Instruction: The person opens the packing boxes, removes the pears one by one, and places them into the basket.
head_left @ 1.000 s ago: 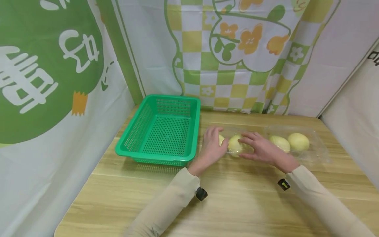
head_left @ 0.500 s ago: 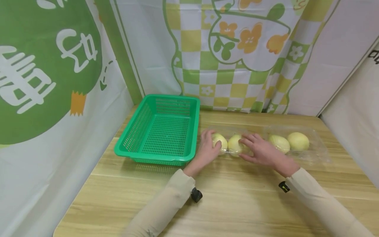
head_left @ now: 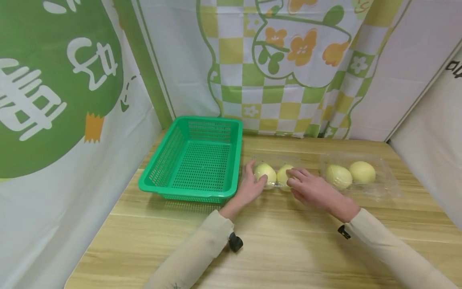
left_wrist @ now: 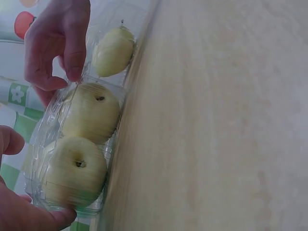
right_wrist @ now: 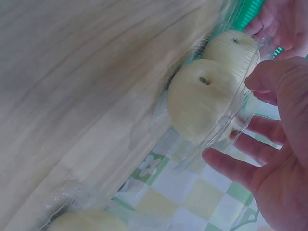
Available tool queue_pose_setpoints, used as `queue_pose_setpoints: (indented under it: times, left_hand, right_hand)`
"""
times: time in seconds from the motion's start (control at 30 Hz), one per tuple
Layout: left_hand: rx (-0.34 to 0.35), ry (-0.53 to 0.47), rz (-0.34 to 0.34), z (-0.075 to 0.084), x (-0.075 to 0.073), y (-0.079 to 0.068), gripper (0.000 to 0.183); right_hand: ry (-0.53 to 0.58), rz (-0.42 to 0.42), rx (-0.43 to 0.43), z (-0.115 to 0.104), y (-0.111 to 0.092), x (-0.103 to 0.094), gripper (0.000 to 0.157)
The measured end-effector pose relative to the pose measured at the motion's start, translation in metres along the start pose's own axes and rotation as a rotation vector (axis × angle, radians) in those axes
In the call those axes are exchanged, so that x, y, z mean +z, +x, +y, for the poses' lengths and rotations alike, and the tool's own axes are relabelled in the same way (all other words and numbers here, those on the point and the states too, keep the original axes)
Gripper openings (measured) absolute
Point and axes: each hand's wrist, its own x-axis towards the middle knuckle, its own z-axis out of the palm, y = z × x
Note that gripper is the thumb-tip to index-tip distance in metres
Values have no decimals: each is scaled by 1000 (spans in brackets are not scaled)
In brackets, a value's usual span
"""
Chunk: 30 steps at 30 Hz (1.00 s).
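In the head view, a clear plastic clamshell box holds two pale yellow pears, a left pear and a right pear. My left hand grips the box's left end, thumb toward the front and fingers behind. At the other end, my right hand has its fingers bent over the lid, partly hiding the right pear. Seen from the right wrist, the right fingertips meet the lid's edge, with the thumb close over the plastic. The left wrist view shows the left thumb against the box end.
A second clear box with two pears lies to the right. A green perforated basket, with nothing in it, stands left of my hands on the wooden table. A patterned curtain hangs behind.
My left hand has shifted left along the box, uncovering the left pear. The right hand's spread fingers have drawn together over the lid's right end.
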Motion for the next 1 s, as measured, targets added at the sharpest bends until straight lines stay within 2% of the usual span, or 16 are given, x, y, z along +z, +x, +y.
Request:
queue_pose_setpoints:
  times: [0.23, 0.63, 0.7, 0.9, 1.0]
  left_hand:
    - [7, -29, -37, -5, -3, -2, 76]
    - [-81, 56, -101, -7, -3, -5, 104]
    - [-75, 55, -114, -8, -3, -6, 105]
    - [-59, -32, -126, -10, -7, -7, 101]
    - [-60, -32, -140, -11, -7, -7, 100]
  right_hand:
    - [-24, -9, 15, -2, 3, -1, 19]
    - [-90, -16, 94, -10, 8, -1, 19]
    - [-98, -25, 108, -11, 9, -2, 19]
    - [-94, -56, 138, -12, 10, -3, 23]
    - [-91, -62, 145, -13, 10, -3, 24]
